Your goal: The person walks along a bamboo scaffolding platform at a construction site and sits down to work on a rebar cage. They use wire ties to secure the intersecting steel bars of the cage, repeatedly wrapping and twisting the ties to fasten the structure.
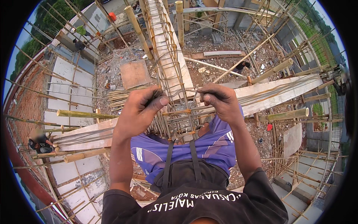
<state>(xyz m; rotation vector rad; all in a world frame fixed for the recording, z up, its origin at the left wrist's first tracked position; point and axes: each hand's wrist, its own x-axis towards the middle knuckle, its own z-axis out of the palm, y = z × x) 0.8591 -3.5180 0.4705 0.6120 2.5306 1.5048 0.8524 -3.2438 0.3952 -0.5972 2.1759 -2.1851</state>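
Observation:
Both my hands are raised over a rebar cage [172, 65] that runs away from me along a pale board. A thin tie wire [183, 90] stretches between them, just above the bars. My left hand [144, 107] is closed, thumb against curled fingers, on the wire's left end. On the other end, my right hand [219, 100] pinches with thumb and forefinger. Below the hands, bars cross at a joint [181, 121] between my legs, with rusty stirrups around them. Whether the wire touches the cage I cannot tell.
Wide formwork boards with long bars extend left [87, 135] and right [278, 95]. Bamboo poles [138, 31] rise ahead, and others [285, 114] stick out at the sides. Rubble ground lies far below, with a flat panel [135, 74]. A person [41, 143] crouches at far left; others are farther off.

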